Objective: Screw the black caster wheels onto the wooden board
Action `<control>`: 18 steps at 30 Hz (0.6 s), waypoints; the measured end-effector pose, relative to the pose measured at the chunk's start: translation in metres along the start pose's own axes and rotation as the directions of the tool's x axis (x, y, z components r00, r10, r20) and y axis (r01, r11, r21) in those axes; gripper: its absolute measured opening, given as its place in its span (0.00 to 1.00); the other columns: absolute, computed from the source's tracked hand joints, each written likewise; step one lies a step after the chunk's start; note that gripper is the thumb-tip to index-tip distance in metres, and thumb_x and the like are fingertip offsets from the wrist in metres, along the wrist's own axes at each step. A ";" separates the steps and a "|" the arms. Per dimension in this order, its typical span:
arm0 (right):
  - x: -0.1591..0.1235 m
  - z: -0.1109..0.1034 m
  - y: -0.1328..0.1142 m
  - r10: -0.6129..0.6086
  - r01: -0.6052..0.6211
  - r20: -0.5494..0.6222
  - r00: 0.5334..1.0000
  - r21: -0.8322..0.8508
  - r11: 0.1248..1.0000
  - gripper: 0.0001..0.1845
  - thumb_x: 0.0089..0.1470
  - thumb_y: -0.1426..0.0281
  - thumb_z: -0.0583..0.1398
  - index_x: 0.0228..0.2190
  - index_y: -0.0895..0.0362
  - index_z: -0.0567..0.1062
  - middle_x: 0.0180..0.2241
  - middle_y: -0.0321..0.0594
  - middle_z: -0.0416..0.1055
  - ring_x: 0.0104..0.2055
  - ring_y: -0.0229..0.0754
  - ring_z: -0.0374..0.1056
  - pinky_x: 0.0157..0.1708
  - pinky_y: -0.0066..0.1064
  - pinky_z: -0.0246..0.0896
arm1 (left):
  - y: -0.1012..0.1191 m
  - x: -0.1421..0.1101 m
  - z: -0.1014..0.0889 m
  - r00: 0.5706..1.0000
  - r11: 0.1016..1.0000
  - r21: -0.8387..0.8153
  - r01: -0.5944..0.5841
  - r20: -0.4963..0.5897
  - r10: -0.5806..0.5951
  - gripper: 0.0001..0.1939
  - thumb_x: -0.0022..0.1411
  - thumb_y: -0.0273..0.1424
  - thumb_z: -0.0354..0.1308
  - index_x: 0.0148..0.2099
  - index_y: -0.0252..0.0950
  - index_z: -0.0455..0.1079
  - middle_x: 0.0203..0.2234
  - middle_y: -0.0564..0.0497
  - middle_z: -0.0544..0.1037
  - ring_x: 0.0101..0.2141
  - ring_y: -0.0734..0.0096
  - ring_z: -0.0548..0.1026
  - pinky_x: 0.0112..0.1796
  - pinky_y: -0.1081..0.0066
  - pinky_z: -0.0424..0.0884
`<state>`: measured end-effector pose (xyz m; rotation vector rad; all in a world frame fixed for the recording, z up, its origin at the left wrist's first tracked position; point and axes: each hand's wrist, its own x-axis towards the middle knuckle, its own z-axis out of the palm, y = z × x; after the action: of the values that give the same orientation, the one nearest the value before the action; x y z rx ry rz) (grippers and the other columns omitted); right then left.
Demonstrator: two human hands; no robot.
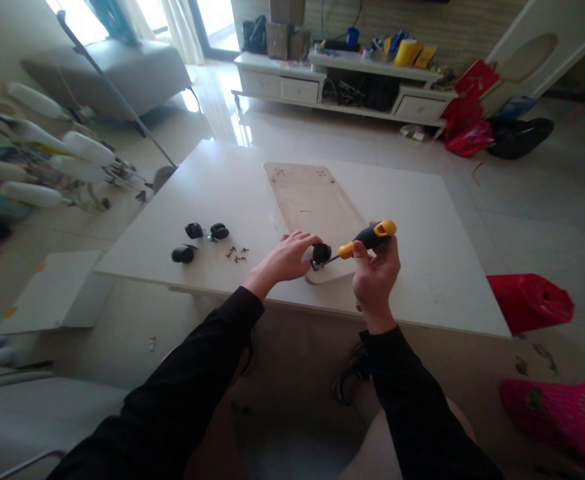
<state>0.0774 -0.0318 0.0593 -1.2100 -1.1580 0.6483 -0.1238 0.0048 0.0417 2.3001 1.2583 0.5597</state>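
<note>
My right hand is wrapped round a yellow and black screwdriver, its shaft slanting down to the left. The tip reaches the base of a black caster wheel at the near corner of a pale rounded board. On that caster, the fingers of my left hand are closed, steadying it against the board. Left of the board lie loose casters: one, another with its metal plate showing, and a third. Several small screws are scattered beside them.
All this rests on a white table. A red bin stands past its right edge, with a pink basket nearer me. A white box is on the floor at left. Across the room stands a white TV cabinet.
</note>
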 end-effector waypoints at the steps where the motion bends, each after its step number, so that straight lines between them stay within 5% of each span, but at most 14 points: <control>1: 0.000 0.000 0.000 -0.002 0.002 0.003 1.000 0.005 1.000 0.30 0.58 0.52 0.69 0.57 0.51 0.75 0.47 0.41 0.80 0.42 0.41 0.79 0.39 0.32 0.78 | 0.000 0.000 0.000 1.000 1.000 0.000 0.002 -0.001 -0.002 0.28 0.57 0.21 0.57 0.60 0.42 0.71 0.55 0.44 0.81 0.61 0.49 0.73 0.62 0.47 0.65; 7: 0.002 -0.001 -0.004 -0.060 0.059 0.071 0.996 0.023 0.998 0.31 0.58 0.54 0.70 0.59 0.48 0.74 0.59 0.45 0.73 0.42 0.39 0.77 0.38 0.34 0.80 | 0.004 0.001 -0.001 1.000 1.000 -0.002 0.022 0.002 -0.022 0.29 0.57 0.20 0.57 0.60 0.43 0.72 0.56 0.44 0.80 0.61 0.49 0.73 0.63 0.47 0.65; 13: 0.002 -0.002 -0.007 -0.114 0.106 0.106 0.988 0.073 0.992 0.38 0.61 0.59 0.67 0.67 0.39 0.60 0.59 0.42 0.70 0.42 0.40 0.81 0.41 0.37 0.81 | 0.005 0.001 0.000 1.000 1.000 0.009 0.018 0.015 -0.019 0.31 0.56 0.20 0.57 0.62 0.43 0.71 0.56 0.44 0.80 0.61 0.48 0.73 0.63 0.47 0.65; 18: 0.002 -0.004 -0.009 -0.136 0.129 0.164 0.977 0.058 0.990 0.33 0.61 0.58 0.66 0.64 0.39 0.62 0.60 0.41 0.69 0.47 0.41 0.80 0.42 0.38 0.82 | 0.005 0.002 0.001 1.000 1.000 0.014 0.022 0.012 -0.022 0.31 0.58 0.20 0.57 0.64 0.41 0.70 0.58 0.42 0.80 0.63 0.47 0.72 0.64 0.46 0.65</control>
<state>0.0807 -0.0339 0.0686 -1.0438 -1.3450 0.6820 -0.1187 0.0035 0.0439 2.2943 1.2846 0.5307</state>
